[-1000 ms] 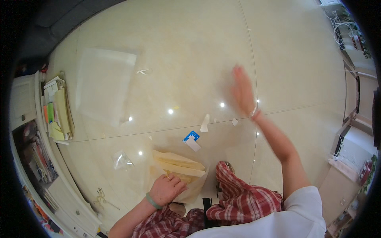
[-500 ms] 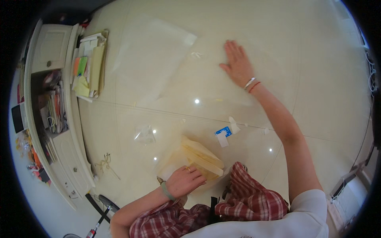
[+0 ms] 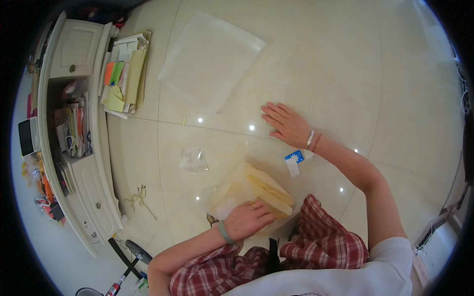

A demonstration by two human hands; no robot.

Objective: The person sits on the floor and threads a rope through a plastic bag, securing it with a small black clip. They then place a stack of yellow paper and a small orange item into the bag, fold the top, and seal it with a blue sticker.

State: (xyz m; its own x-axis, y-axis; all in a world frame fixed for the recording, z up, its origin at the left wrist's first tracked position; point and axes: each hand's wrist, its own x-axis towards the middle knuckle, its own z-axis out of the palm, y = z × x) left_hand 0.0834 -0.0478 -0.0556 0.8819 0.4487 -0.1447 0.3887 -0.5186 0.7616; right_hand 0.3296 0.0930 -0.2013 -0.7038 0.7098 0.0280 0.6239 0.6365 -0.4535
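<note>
My left hand (image 3: pixel 247 219) is closed on the near edge of a yellowish, see-through plastic bag (image 3: pixel 237 182) in front of my knees. Its fingers curl over the rim, and what the bag contains is hard to make out. Beyond it to the right, my right hand (image 3: pixel 287 124) lies palm down on the tiled floor with fingers stretched out. A small pale scrap may show at its fingertips. Just below its wrist lie a blue card (image 3: pixel 294 157) and a strip of white paper (image 3: pixel 293 167).
A large translucent sheet (image 3: pixel 212 61) lies farther off. Left of the bag are a small clear plastic bag (image 3: pixel 194 159) and a tangle of thin ties (image 3: pixel 138 200). A pile of papers and folders (image 3: pixel 129 74) rests against a white cabinet (image 3: pixel 74 47).
My right hand has come nearer across the floor; the white scraps that lay beside the sheet no longer show there. My left hand stays on the bag. The whole view has shifted slightly.
</note>
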